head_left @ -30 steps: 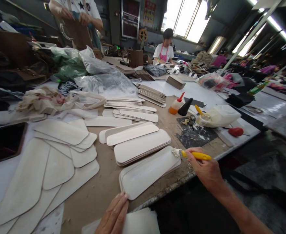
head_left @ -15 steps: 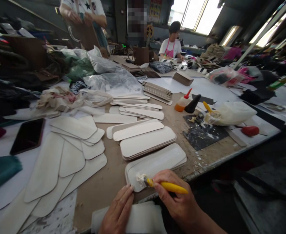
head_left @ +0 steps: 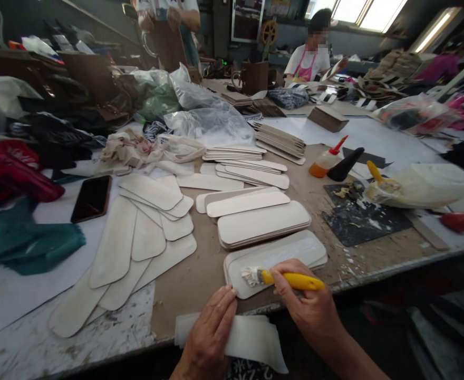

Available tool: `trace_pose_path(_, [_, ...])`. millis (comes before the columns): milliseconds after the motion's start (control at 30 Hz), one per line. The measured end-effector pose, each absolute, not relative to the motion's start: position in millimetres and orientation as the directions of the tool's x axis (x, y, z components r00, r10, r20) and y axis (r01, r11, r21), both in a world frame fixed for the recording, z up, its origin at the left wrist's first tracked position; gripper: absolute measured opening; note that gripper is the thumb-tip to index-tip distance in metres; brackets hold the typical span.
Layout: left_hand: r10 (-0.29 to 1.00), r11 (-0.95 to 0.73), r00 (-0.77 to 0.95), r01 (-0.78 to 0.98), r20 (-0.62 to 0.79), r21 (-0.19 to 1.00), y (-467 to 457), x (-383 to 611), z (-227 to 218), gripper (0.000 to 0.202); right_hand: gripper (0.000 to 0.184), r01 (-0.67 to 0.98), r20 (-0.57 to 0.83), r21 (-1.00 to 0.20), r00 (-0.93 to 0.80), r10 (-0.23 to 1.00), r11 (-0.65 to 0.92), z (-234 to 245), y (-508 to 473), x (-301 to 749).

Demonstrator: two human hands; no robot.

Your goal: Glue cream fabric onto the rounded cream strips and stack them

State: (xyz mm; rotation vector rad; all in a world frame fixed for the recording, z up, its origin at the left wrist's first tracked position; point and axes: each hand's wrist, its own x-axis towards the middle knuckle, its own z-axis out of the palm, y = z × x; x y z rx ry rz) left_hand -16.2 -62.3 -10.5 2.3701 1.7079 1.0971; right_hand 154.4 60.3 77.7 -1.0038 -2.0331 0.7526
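Observation:
In my right hand point(head_left: 309, 298) is a yellow-handled brush point(head_left: 301, 281), its bristles coated in whitish paste and resting on the top pale, round-cornered strip point(head_left: 283, 253) of a small stack. A wet sheen shows along part of that strip. My left hand point(head_left: 214, 324) lies with fingers stretched out, fingertips touching the strip's near left corner; its thumb is hidden. Beneath this hand, thin off-white sheets point(head_left: 255, 338) hang over the table edge. Just beyond sits another stack of pale strips point(head_left: 263, 224).
Fanned pale pieces point(head_left: 113, 243) and a phone point(head_left: 92, 198) lie left. To the right are a paste-smeared black board point(head_left: 358, 221), a white plastic container point(head_left: 433, 184), a red-tipped bottle point(head_left: 327, 161) and a black cone point(head_left: 346, 163). Two people point(head_left: 309, 58) work across the table.
The brush has shifted slightly along the top strip, with its handle now lying flatter. My left fingers stay at the strip's corner. The whole view has swung left.

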Motion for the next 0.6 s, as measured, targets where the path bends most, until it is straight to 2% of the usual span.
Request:
trace_pose_path(133, [0.853,-0.387,0.142,0.818,0.503,0.425,-62,-15,-7,0.059,0.011,0.585,0.429,-0.613,-0.319,0.845,0.532,80,81,189])
trace_pose_path(233, [0.836,-0.389,0.115,0.813,0.536,0.432,-62,-14,-12,0.054,0.011,0.653,0.478,-0.547,-0.271,0.836,0.524,90,90,210])
trace_pose_path(333, [0.818,-0.400,0.130,0.829,0.561,0.392,-63,-14,-19,0.047,0.013,0.682,0.467,-0.547,-0.233,0.853,0.486,95,94,221])
trace_pose_path(467, [0.818,-0.370,0.135,0.868,0.559,0.332,-62,-17,-23,0.048,0.017,0.711,0.449,-0.556,-0.179,0.875,0.431,87,105,232])
trace_pose_path(600, [0.819,-0.368,0.154,0.880,0.553,0.300,-62,-20,-22,0.050,0.021,0.740,0.473,-0.514,-0.178,0.863,0.434,84,122,245])
